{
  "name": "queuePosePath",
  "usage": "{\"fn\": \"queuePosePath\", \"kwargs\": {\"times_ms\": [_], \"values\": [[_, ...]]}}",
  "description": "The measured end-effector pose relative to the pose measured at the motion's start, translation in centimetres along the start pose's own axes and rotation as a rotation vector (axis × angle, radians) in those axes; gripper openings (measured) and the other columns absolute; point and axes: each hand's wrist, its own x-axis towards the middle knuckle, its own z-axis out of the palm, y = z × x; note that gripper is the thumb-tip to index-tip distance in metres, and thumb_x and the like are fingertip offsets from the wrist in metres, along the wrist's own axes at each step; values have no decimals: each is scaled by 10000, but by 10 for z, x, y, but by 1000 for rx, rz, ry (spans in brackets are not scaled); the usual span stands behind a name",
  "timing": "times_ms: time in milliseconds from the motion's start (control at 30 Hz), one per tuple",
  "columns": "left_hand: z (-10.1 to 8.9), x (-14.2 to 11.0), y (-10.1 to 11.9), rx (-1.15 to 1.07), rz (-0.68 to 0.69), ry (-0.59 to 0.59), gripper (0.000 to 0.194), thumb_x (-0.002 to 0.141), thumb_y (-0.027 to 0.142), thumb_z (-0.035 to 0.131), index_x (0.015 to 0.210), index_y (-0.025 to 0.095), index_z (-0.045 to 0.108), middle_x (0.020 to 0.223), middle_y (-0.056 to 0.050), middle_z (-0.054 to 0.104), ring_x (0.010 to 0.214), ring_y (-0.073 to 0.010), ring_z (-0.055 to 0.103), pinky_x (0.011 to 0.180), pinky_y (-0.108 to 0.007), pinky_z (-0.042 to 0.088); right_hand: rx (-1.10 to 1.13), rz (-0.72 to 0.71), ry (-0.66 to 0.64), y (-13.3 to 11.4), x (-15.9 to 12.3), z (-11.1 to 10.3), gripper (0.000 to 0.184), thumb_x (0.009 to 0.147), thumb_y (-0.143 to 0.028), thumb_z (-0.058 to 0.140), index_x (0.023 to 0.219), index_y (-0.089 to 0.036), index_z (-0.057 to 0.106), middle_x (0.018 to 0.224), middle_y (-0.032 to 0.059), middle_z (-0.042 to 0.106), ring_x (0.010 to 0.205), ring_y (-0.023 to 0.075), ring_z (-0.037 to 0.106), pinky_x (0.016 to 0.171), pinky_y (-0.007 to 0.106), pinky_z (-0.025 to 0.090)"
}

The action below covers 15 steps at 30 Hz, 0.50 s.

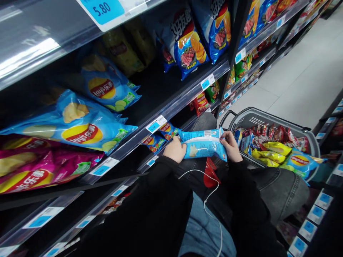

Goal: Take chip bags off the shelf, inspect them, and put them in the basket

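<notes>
Both my hands hold a light blue chip bag [203, 144] crosswise over my lap. My left hand [175, 149] grips its left end, fingers curled. My right hand [230, 146] pinches its right end near the top edge. Both sleeves are black. The bag's pale back side faces me. A grey shopping basket [270, 119] just right of my right hand is filled with several snack packets, yellow, red and blue.
Dark shelves on the left carry blue Lay's bags [80, 128], magenta bags [40, 167] and dark blue chip bags [187, 39], with blue price tags [155, 125] along the rails. Pale tiled floor [302, 78] runs up the aisle. A white cable [211, 192] hangs over my lap.
</notes>
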Motion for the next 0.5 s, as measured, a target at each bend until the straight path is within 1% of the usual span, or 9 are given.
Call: {"fn": "queuePosePath", "kwargs": {"times_ms": [67, 167, 267, 367, 433, 500], "values": [[0, -3, 0, -1, 5, -14, 211, 842, 278, 401, 920, 133, 533, 720, -93, 664, 678, -226, 653, 622, -293, 469, 18, 6, 1, 3, 0, -2, 163, 739, -323, 581, 780, -234, 452, 746, -14, 413, 684, 145, 383, 656, 278, 330], [-11, -9, 0, 75, 69, -17, 272, 870, 295, 373, 939, 141, 586, 751, -99, 687, 706, -228, 662, 663, -304, 474, 57, 36, 10, 11, 1, -6, 170, 724, -305, 603, 784, -230, 462, 748, -21, 415, 661, 133, 375, 633, 269, 315], [-27, -10, 2, 195, 131, -100, 301, 863, 289, 378, 936, 122, 618, 761, -134, 685, 704, -264, 662, 655, -343, 475, 88, 60, -10, 14, 1, -8, 179, 722, -302, 616, 789, -230, 467, 738, -26, 418, 651, 127, 373, 616, 261, 303], [-39, -3, 2, 305, 200, -170, 281, 837, 251, 396, 899, 103, 627, 730, -156, 669, 682, -291, 655, 613, -361, 466, 79, 41, -54, 9, -1, -9, 165, 730, -304, 613, 783, -232, 475, 741, -18, 436, 682, 138, 389, 630, 264, 315], [-41, 4, -2, 338, 303, -168, 257, 826, 226, 402, 852, 106, 627, 710, -145, 657, 657, -272, 646, 599, -347, 460, 64, 30, -70, 4, -2, -9, 157, 728, -307, 609, 779, -233, 479, 741, -14, 439, 692, 145, 393, 637, 268, 322], [-40, 11, -10, 339, 476, -143, 248, 834, 217, 396, 801, 117, 621, 723, -129, 647, 658, -240, 634, 604, -329, 458, 60, 31, -62, 4, -1, -10, 152, 722, -306, 603, 776, -235, 480, 742, -14, 436, 691, 146, 393, 641, 269, 324]]}}
